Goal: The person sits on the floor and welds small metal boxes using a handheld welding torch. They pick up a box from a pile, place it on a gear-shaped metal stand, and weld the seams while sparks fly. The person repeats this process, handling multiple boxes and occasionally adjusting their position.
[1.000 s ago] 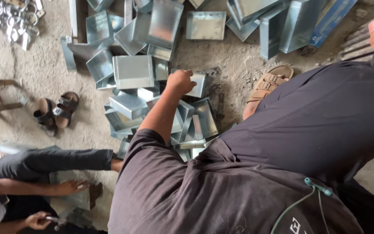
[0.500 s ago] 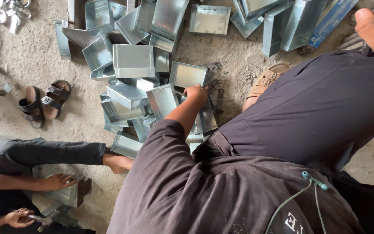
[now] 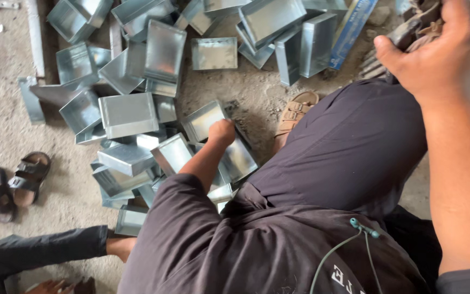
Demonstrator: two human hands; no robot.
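The left hand [image 3: 221,132] reaches down to the floor and is curled nearly closed, its fingers bent over the edge of a shallow metal tray [image 3: 204,120] that lies tilted among the heap. The grip looks like a pinch on the tray's rim, though the fingertips themselves are hidden under the knuckles. This tray lies on the concrete floor [image 3: 1,109], just in front of the person's sandalled foot [image 3: 296,111] and touching a second open tray [image 3: 239,159] just beside the wrist.

The right hand [image 3: 436,51] is raised at the upper right, fingers loosely bent and thumb stretched out, wrapped around a dark, blurred bundle [image 3: 414,27] (what it is cannot be made out).

Around the left hand spreads a pile of similar galvanised trays [image 3: 129,114], some upside down, some on edge. A pair of brown sandals [image 3: 12,185] sits well apart at the left, and another person's dark-sleeved leg [image 3: 44,250] lies along the lower left.
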